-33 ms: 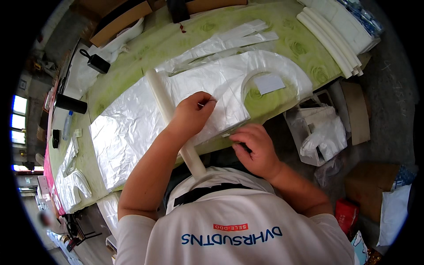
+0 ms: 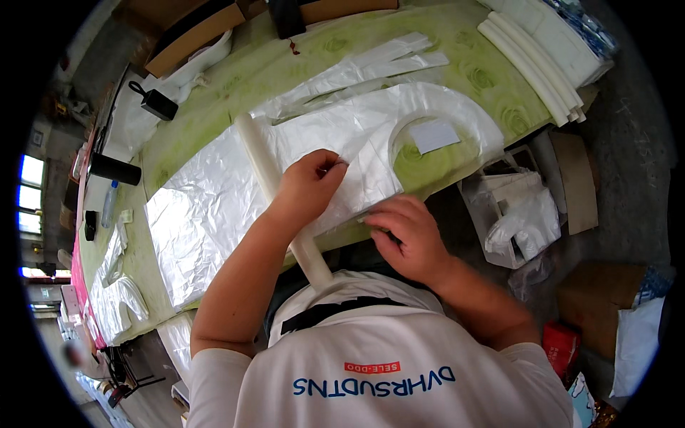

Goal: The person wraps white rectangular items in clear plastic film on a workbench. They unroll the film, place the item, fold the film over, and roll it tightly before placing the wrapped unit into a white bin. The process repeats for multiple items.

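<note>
A wide pile of thin whitish plastic bags (image 2: 196, 192) lies across the table, with a curved cut-out at its right end. A pale roller-like tube (image 2: 255, 157) rests across it and runs back to my waist. My left hand (image 2: 307, 187) lies over the bags just right of the tube, thumb and forefinger closed in a pinch; what is between them cannot be made out. At the near edge of the bags my right hand (image 2: 408, 239) is closed with curled fingers, slightly blurred. A tiny pale bit shows at its fingertips.
A white card (image 2: 434, 135) lies within the cut-out. Folded plastic strips (image 2: 357, 71) lie behind the bags, and several pale tubes (image 2: 531, 68) at the far right. At the left are a black cylinder (image 2: 115, 168) and a clear bottle (image 2: 109, 205). A bin (image 2: 503, 242) stands on the floor at right.
My right hand has shifted slightly up and to the left along the edge of the bags. My left hand has barely moved.
</note>
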`<act>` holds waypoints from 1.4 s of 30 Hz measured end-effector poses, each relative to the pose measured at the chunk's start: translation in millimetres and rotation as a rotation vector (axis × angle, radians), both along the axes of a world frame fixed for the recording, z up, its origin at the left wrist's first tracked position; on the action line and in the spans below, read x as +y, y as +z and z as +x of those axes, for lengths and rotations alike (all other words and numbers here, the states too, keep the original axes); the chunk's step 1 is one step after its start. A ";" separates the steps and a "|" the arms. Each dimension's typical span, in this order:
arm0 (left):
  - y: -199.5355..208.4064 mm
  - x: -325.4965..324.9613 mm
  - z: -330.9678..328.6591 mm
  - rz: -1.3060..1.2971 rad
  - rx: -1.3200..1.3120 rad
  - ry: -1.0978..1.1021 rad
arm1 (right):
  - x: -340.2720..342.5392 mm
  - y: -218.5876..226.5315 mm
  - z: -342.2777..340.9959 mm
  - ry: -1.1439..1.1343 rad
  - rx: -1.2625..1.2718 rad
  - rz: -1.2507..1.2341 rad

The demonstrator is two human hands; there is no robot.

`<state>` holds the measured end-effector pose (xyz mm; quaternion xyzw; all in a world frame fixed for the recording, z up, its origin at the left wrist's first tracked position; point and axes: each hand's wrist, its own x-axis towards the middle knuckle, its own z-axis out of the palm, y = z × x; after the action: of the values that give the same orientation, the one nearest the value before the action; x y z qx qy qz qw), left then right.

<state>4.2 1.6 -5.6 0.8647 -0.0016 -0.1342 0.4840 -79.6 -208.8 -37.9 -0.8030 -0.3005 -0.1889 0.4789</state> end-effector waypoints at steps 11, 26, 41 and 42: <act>19.0 -4.0 -7.0 0.000 -0.227 -0.068 | -3.0 -15.4 141.9 -0.543 -0.123 -0.444; 57.8 115.3 13.2 -0.662 -0.165 0.517 | -3.1 -34.3 150.0 -0.446 -0.206 -0.303; -36.6 243.3 -46.9 0.370 -0.526 0.465 | -5.8 -39.8 162.8 -0.431 -0.301 -0.338; -26.8 219.0 -50.0 0.290 -0.549 0.366 | -3.8 -34.7 157.0 -0.430 -0.326 -0.343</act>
<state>-45.8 220.6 -32.4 0.9141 0.0424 0.1933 0.3539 77.4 -212.6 -72.6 -0.8763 -0.2241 -0.3583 0.2312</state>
